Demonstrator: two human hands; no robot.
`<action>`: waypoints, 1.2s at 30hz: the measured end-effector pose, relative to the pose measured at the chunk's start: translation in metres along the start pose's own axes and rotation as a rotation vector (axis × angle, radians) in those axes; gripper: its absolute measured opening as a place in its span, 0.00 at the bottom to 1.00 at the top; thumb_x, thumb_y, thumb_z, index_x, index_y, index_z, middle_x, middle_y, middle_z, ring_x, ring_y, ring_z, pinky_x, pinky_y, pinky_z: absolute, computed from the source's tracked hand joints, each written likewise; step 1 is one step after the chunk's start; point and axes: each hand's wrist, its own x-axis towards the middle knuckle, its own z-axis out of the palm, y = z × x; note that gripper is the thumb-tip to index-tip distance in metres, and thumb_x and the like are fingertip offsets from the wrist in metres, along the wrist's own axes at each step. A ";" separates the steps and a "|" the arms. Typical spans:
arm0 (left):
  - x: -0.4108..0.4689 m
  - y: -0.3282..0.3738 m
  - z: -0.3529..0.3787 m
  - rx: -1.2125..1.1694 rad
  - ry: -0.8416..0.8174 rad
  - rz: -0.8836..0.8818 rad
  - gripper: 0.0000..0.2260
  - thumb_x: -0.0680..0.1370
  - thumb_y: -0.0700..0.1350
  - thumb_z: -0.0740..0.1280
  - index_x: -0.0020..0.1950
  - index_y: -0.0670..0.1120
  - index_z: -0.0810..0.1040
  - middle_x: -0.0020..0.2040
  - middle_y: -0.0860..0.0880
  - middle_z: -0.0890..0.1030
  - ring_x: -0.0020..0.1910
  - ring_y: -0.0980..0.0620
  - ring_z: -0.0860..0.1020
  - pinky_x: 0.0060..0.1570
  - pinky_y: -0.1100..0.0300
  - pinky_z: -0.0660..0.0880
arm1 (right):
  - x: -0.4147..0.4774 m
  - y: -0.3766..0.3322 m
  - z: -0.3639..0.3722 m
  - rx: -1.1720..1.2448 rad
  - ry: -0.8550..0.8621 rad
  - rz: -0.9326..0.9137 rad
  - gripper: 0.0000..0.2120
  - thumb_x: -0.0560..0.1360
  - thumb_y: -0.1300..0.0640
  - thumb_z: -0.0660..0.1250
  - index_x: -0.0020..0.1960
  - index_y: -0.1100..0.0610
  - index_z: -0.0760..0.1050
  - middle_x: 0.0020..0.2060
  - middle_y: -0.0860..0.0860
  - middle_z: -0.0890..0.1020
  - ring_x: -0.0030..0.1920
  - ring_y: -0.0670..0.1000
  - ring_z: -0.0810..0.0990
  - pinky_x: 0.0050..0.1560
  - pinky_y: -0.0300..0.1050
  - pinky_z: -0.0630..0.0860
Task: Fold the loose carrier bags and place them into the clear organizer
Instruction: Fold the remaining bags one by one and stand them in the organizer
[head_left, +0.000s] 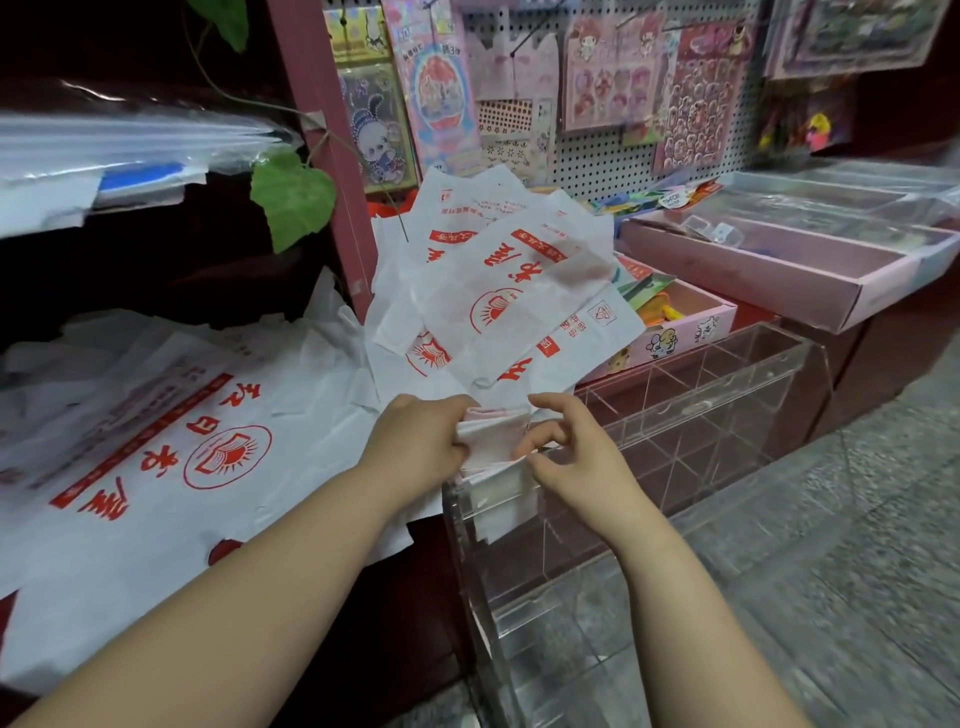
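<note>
head view: left grip (422, 437) and right grip (569, 453) pinch folded bag (492, 431) over clear organizer (727, 400).

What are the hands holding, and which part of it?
The left hand grips a folded carrier bag by its left end. The right hand touches its right edge; whether it pinches it cannot be told.

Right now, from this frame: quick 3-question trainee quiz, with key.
1. True or false: the left hand holds nothing.
2. The clear organizer has white folded bags in: A) its far compartments B) its nearest compartment C) no compartment.
3. Fill in: the loose bags on the left carry ___ print.
Key: 1 false, it grips the folded bag; 2 B; 3 red.
</note>
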 end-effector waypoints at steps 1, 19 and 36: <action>0.001 0.000 0.000 0.064 -0.007 0.027 0.19 0.74 0.42 0.63 0.64 0.53 0.72 0.53 0.47 0.80 0.58 0.44 0.71 0.45 0.61 0.63 | 0.000 0.000 0.000 0.009 0.004 -0.004 0.24 0.71 0.72 0.61 0.55 0.46 0.65 0.31 0.42 0.78 0.42 0.41 0.74 0.46 0.23 0.67; -0.009 -0.003 -0.003 -0.222 -0.149 0.059 0.08 0.75 0.42 0.65 0.50 0.48 0.83 0.47 0.52 0.83 0.51 0.54 0.77 0.53 0.64 0.69 | 0.000 -0.001 0.002 -0.188 0.089 -0.020 0.12 0.74 0.67 0.62 0.54 0.57 0.78 0.46 0.43 0.76 0.54 0.42 0.71 0.48 0.19 0.62; -0.170 -0.113 -0.027 -0.089 0.318 -0.433 0.20 0.77 0.52 0.58 0.65 0.44 0.73 0.67 0.46 0.72 0.68 0.46 0.68 0.67 0.52 0.58 | -0.029 -0.051 0.053 -0.126 0.215 -0.100 0.15 0.73 0.67 0.64 0.39 0.46 0.73 0.37 0.40 0.78 0.39 0.42 0.76 0.43 0.24 0.69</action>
